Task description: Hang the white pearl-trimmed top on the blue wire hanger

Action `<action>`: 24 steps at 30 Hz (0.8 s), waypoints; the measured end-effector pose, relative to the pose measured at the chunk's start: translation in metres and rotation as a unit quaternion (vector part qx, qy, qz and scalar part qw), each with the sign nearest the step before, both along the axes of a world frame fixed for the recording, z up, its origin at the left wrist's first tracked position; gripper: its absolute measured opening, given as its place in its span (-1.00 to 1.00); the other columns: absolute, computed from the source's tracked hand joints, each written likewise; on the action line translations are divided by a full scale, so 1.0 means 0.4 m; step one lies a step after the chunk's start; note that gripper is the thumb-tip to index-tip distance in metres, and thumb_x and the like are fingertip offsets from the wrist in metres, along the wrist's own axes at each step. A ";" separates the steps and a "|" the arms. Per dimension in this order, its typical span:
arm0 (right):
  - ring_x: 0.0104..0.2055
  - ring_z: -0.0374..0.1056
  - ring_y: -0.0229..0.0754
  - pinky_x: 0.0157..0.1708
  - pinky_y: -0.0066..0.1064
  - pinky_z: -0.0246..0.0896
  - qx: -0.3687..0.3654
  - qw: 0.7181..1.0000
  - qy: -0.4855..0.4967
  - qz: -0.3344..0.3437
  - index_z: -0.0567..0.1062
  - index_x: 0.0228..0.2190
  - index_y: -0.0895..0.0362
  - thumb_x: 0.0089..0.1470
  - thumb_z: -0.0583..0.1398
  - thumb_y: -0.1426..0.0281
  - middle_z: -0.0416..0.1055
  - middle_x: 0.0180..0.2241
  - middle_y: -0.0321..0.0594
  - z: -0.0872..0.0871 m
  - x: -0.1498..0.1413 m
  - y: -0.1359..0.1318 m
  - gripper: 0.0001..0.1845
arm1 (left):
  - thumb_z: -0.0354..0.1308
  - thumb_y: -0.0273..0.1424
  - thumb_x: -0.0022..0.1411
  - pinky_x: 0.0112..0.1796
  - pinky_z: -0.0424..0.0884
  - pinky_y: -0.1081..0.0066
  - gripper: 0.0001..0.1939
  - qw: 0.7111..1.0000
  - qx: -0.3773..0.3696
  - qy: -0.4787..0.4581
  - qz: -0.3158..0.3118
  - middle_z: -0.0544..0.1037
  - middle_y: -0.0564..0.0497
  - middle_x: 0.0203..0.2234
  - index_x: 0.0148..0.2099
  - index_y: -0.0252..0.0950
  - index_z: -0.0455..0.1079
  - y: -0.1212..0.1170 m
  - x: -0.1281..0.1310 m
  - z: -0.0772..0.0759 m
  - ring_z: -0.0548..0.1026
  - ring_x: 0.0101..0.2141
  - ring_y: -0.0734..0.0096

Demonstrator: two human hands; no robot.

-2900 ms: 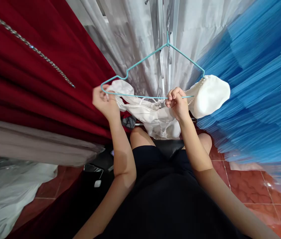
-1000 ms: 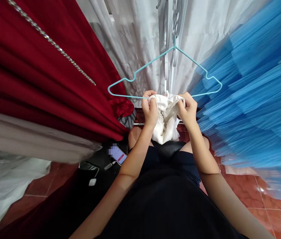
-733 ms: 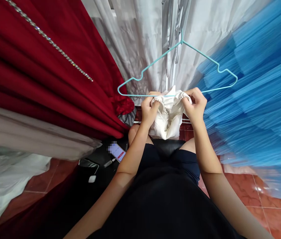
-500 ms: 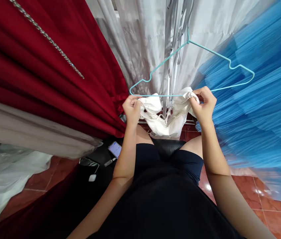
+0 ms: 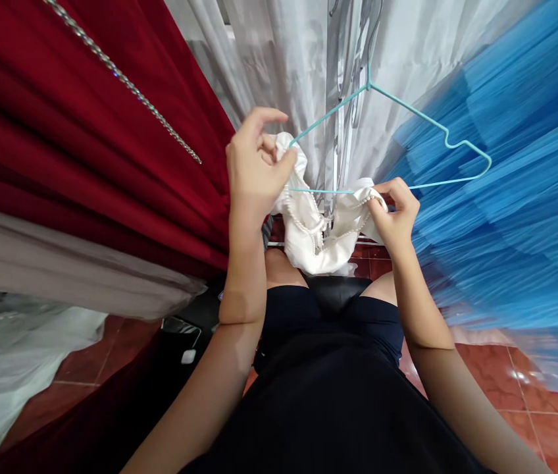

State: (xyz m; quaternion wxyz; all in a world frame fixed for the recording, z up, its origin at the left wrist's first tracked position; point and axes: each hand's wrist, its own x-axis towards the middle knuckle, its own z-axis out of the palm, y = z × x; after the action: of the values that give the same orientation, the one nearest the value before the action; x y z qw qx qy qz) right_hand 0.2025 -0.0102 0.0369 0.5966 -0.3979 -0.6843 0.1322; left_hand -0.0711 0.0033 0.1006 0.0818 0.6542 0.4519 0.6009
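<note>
A white garment [image 5: 308,253] edged with small pearl-like beads hangs in front of my knees. My left hand [image 5: 259,161] grips one of its straps at the left shoulder of a light-blue hanger [image 5: 410,112]; the strap lies over the hanger's left end and hides it. With thumb and fingers my right hand [image 5: 397,207] pinches the garment's other beaded strap, just below the hanger's bottom bar. The hanger's right shoulder is bare, and its hook points up by a metal pole.
Red drapery [image 5: 151,131] with a glittering strand [image 5: 135,92] fills the left. Layered blue tulle [image 5: 506,217] takes up the right. White cloth [image 5: 289,59] hangs behind the metal pole [image 5: 333,131]. Red tiles [image 5: 491,375] cover the floor. A small white object [image 5: 189,356] lies lower left.
My left hand has risen with its strap, which now lies over the hanger's left end. The hanger and my right hand have shifted slightly left.
</note>
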 end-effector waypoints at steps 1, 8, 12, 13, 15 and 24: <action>-0.38 0.28 -0.32 -0.36 -0.40 0.16 0.002 1.000 0.007 0.000 0.51 -0.47 0.09 0.12 0.26 0.43 0.40 -0.45 -0.35 0.000 0.001 -0.001 -0.87 | 0.51 -0.42 0.26 -0.38 0.33 0.42 -0.62 1.000 0.009 0.010 -0.005 0.37 0.14 -0.45 0.06 -0.19 0.49 -0.008 0.022 -0.002 0.35 -0.46 0.52; -0.39 0.26 -0.32 -0.33 -0.38 0.14 0.003 1.000 0.017 0.006 0.50 -0.49 0.10 0.18 0.25 0.44 0.39 -0.47 -0.36 0.013 0.024 0.009 -0.81 | 0.14 -0.43 0.53 -0.09 0.50 0.30 -0.88 0.991 0.069 0.104 -0.058 0.60 -0.02 -0.17 -0.02 -0.17 0.51 -0.107 0.199 -0.044 0.58 -0.12 0.30; -0.32 0.34 -0.28 -0.24 -0.33 0.27 0.012 1.000 -0.009 0.008 0.55 -0.42 0.07 0.22 0.21 0.42 0.44 -0.42 -0.33 0.002 0.022 0.010 -0.84 | 0.05 -0.55 0.52 -0.01 0.43 0.22 -0.76 0.975 -0.086 0.193 -0.070 0.68 0.00 -0.15 0.02 -0.21 0.52 -0.112 0.263 -0.081 0.62 -0.10 0.21; -0.26 0.40 -0.24 -0.19 -0.29 0.32 0.015 1.000 -0.025 0.008 0.58 -0.36 0.06 0.24 0.20 0.40 0.49 -0.36 -0.30 -0.006 0.025 0.010 -0.85 | 0.06 -0.56 0.51 -0.03 0.41 0.22 -0.75 0.973 -0.102 0.194 -0.070 0.69 0.02 -0.17 0.01 -0.21 0.53 -0.105 0.266 -0.087 0.62 -0.13 0.21; -0.12 0.45 -0.16 -0.14 -0.23 0.39 0.023 0.998 -0.056 -0.011 0.61 -0.23 0.02 0.24 0.21 0.36 0.53 -0.17 -0.21 -0.024 0.047 0.012 -0.85 | 0.06 -0.58 0.49 -0.04 0.40 0.24 -0.73 0.974 -0.114 0.176 -0.087 0.71 0.03 -0.16 0.00 -0.20 0.54 -0.087 0.258 -0.092 0.63 -0.12 0.20; -0.39 0.18 -0.31 -0.55 -0.40 0.04 0.016 0.963 0.020 -0.269 0.26 -0.27 -0.01 -0.09 0.25 0.60 0.28 -0.24 -0.22 0.030 0.329 0.098 -0.60 | 0.06 -0.63 0.39 -0.07 0.33 0.22 -0.68 0.972 -0.102 0.201 -0.067 0.72 0.05 -0.21 -0.05 -0.17 0.56 -0.074 0.195 -0.102 0.59 -0.19 0.18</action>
State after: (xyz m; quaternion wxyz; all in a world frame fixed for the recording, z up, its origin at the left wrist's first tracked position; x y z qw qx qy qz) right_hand 0.3339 0.0291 0.0488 0.6298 -0.5548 -0.5424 -0.0361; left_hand 0.0069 -0.0263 0.0599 0.0958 0.7781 0.4737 0.4012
